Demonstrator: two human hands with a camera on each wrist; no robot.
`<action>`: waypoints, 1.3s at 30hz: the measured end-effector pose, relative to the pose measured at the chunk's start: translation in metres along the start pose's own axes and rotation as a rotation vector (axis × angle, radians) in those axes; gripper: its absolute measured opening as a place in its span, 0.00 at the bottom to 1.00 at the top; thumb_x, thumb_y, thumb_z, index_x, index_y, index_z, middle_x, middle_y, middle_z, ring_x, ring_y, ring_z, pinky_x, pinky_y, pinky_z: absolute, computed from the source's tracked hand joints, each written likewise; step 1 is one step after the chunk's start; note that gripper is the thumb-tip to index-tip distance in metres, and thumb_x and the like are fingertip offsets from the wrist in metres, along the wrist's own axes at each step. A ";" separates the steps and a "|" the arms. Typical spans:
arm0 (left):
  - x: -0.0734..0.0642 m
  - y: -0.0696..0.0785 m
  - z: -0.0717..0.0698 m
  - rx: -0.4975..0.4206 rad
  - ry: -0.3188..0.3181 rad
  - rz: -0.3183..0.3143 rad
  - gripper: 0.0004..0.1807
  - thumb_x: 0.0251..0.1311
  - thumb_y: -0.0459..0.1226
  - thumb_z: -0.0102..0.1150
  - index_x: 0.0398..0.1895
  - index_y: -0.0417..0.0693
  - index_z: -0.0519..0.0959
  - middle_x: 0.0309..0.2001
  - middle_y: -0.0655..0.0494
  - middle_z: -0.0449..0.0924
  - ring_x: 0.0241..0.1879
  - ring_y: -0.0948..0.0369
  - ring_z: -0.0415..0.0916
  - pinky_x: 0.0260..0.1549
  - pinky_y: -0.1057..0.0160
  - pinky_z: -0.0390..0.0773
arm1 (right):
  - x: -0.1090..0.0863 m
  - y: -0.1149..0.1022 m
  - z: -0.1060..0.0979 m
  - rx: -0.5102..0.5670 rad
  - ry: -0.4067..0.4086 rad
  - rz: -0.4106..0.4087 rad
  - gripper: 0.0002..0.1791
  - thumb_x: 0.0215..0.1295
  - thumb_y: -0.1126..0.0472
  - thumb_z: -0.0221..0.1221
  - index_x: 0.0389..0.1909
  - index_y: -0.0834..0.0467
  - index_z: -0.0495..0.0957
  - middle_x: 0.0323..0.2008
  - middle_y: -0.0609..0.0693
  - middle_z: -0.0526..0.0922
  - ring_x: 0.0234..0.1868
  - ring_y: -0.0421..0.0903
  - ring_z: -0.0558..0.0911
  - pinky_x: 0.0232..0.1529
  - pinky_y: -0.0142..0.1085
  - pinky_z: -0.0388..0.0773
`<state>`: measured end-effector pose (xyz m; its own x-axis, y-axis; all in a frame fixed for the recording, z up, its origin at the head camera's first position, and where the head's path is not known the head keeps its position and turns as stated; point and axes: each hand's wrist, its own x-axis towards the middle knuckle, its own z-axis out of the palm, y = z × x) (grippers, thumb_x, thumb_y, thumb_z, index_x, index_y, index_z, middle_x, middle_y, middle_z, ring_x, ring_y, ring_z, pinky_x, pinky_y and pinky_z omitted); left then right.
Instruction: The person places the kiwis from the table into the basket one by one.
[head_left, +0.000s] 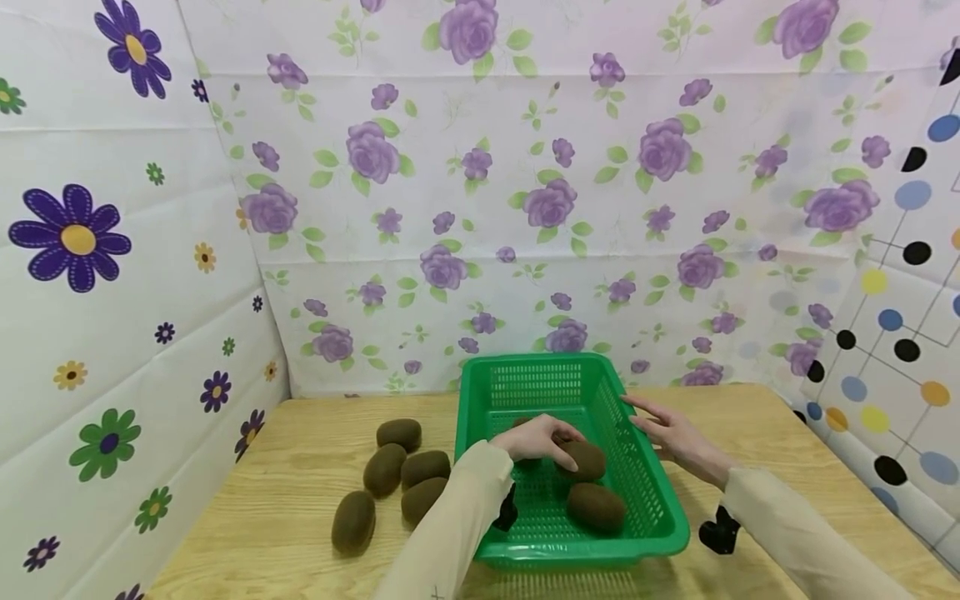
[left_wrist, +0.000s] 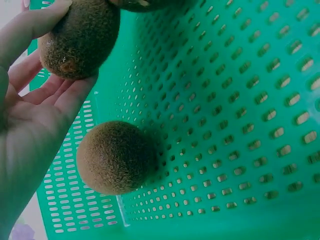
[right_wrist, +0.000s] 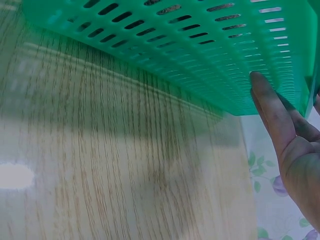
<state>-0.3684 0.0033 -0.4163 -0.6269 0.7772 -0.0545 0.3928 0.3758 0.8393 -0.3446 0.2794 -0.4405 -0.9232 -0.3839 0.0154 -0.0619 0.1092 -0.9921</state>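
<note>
Left hand [head_left: 534, 437] inside a green plastic basket [head_left: 577, 551]; its grip holds one held kiwifruit [left_wrist: 82, 40], thumb on one side, fingers on the other; right hand [head_left: 678, 437] has fingers extended against the basket's right wall, no fruit in its grip. A front kiwifruit [head_left: 596, 508] lies in the basket, near the held one; at least one more is partly hidden by the left hand; five loose kiwifruit [head_left: 353, 522] lie left of the basket on the wooden counter [head_left: 262, 500].

Step in hand, as I judge it: handling fruit singly, right hand probably steadying the basket; whether this one is going in or coming out, cannot tell; next move likely calls for either a gentle release at the basket floor or a firm lift clear of the wall.
</note>
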 end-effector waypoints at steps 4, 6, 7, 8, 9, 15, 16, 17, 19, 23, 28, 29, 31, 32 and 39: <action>0.000 0.000 0.000 -0.006 -0.001 -0.004 0.24 0.52 0.31 0.64 0.55 0.39 0.73 0.52 0.53 0.73 0.51 0.61 0.68 0.47 0.66 0.67 | 0.000 -0.002 0.001 0.008 0.001 0.009 0.30 0.70 0.56 0.47 0.70 0.54 0.49 0.68 0.61 0.40 0.62 0.63 0.54 0.45 0.50 0.71; 0.001 0.000 0.001 -0.015 0.002 -0.006 0.24 0.52 0.31 0.63 0.55 0.39 0.73 0.52 0.53 0.73 0.51 0.62 0.68 0.47 0.66 0.67 | 0.000 -0.002 0.001 0.010 -0.002 0.009 0.31 0.70 0.57 0.47 0.70 0.54 0.49 0.68 0.62 0.40 0.62 0.64 0.53 0.45 0.51 0.71; 0.001 -0.001 0.001 -0.023 0.006 -0.008 0.24 0.52 0.30 0.63 0.55 0.39 0.73 0.52 0.53 0.73 0.51 0.62 0.68 0.47 0.66 0.67 | 0.000 -0.002 0.001 0.012 0.001 0.010 0.30 0.70 0.57 0.47 0.70 0.54 0.49 0.68 0.61 0.40 0.62 0.64 0.53 0.45 0.51 0.71; 0.001 -0.001 0.001 -0.029 0.011 -0.006 0.24 0.52 0.30 0.63 0.55 0.39 0.73 0.52 0.53 0.73 0.51 0.62 0.68 0.46 0.66 0.68 | -0.001 -0.002 0.001 0.003 0.000 0.011 0.30 0.70 0.56 0.47 0.70 0.54 0.49 0.68 0.60 0.39 0.63 0.62 0.51 0.46 0.51 0.70; 0.001 -0.002 0.002 -0.031 0.017 -0.003 0.24 0.52 0.30 0.63 0.54 0.39 0.73 0.51 0.53 0.74 0.50 0.61 0.69 0.46 0.66 0.68 | -0.001 -0.003 0.001 0.003 0.001 0.011 0.30 0.70 0.57 0.47 0.70 0.54 0.49 0.68 0.61 0.39 0.63 0.63 0.51 0.46 0.51 0.70; 0.004 -0.009 0.007 -0.112 0.066 -0.053 0.23 0.51 0.28 0.63 0.53 0.39 0.74 0.49 0.54 0.74 0.43 0.63 0.71 0.36 0.58 0.75 | -0.001 -0.002 0.002 0.001 0.000 0.018 0.30 0.70 0.56 0.47 0.70 0.53 0.49 0.68 0.60 0.39 0.63 0.62 0.50 0.47 0.51 0.69; 0.005 -0.010 0.008 -0.128 0.076 -0.065 0.22 0.51 0.28 0.63 0.53 0.39 0.74 0.48 0.54 0.75 0.42 0.63 0.72 0.35 0.57 0.76 | -0.001 -0.002 0.002 -0.002 -0.004 0.017 0.30 0.70 0.56 0.46 0.70 0.53 0.49 0.68 0.60 0.39 0.63 0.62 0.50 0.47 0.51 0.69; 0.006 -0.011 0.008 -0.130 0.087 -0.069 0.22 0.51 0.27 0.63 0.52 0.39 0.75 0.47 0.53 0.75 0.41 0.63 0.72 0.35 0.57 0.76 | -0.001 -0.003 0.002 -0.016 -0.010 0.010 0.30 0.70 0.56 0.46 0.70 0.54 0.48 0.68 0.61 0.38 0.63 0.63 0.50 0.47 0.52 0.69; 0.008 -0.012 0.009 -0.121 0.109 -0.078 0.22 0.50 0.27 0.63 0.52 0.39 0.75 0.47 0.52 0.75 0.40 0.63 0.72 0.34 0.58 0.76 | -0.001 -0.003 0.002 -0.028 -0.017 0.004 0.30 0.71 0.57 0.45 0.70 0.54 0.48 0.68 0.62 0.38 0.63 0.63 0.50 0.47 0.52 0.69; 0.010 -0.012 0.011 -0.101 0.131 -0.084 0.23 0.48 0.25 0.64 0.51 0.38 0.75 0.46 0.51 0.75 0.39 0.62 0.72 0.31 0.62 0.76 | -0.001 -0.004 0.001 -0.029 -0.024 -0.008 0.31 0.71 0.57 0.45 0.70 0.56 0.46 0.67 0.64 0.39 0.62 0.64 0.53 0.46 0.51 0.70; 0.009 -0.010 0.013 -0.105 0.101 -0.096 0.23 0.48 0.25 0.64 0.51 0.37 0.75 0.47 0.51 0.75 0.43 0.59 0.72 0.32 0.63 0.75 | -0.001 -0.005 0.002 0.000 -0.015 -0.004 0.31 0.70 0.58 0.46 0.70 0.56 0.47 0.67 0.64 0.41 0.59 0.63 0.60 0.45 0.51 0.71; 0.009 -0.010 0.013 -0.101 0.093 -0.102 0.23 0.48 0.25 0.64 0.51 0.37 0.75 0.46 0.51 0.75 0.42 0.60 0.72 0.32 0.63 0.76 | -0.001 -0.005 0.002 0.002 -0.013 -0.003 0.31 0.70 0.57 0.46 0.70 0.56 0.47 0.67 0.64 0.41 0.59 0.63 0.61 0.45 0.51 0.71; 0.008 -0.010 0.014 -0.087 0.077 -0.112 0.22 0.48 0.26 0.64 0.51 0.38 0.75 0.47 0.51 0.75 0.42 0.60 0.72 0.32 0.62 0.76 | -0.001 -0.005 0.003 0.003 -0.013 -0.001 0.31 0.70 0.57 0.47 0.70 0.56 0.47 0.67 0.64 0.41 0.59 0.63 0.61 0.45 0.51 0.71; 0.007 -0.009 0.014 -0.080 0.070 -0.118 0.22 0.49 0.26 0.64 0.51 0.38 0.75 0.47 0.51 0.75 0.42 0.61 0.72 0.32 0.62 0.76 | -0.001 -0.005 0.003 0.003 -0.013 0.000 0.31 0.70 0.57 0.47 0.70 0.56 0.47 0.67 0.64 0.40 0.59 0.63 0.60 0.45 0.51 0.71; 0.003 -0.007 0.012 0.000 0.045 -0.104 0.25 0.48 0.26 0.64 0.53 0.37 0.73 0.50 0.48 0.74 0.48 0.54 0.70 0.35 0.64 0.74 | -0.001 -0.005 0.003 0.004 -0.016 -0.001 0.31 0.70 0.58 0.46 0.70 0.56 0.47 0.67 0.64 0.40 0.60 0.63 0.58 0.45 0.50 0.71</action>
<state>-0.3648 0.0092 -0.4289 -0.6943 0.7101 -0.1171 0.3239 0.4536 0.8302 -0.3422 0.2767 -0.4359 -0.9169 -0.3989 0.0147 -0.0615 0.1048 -0.9926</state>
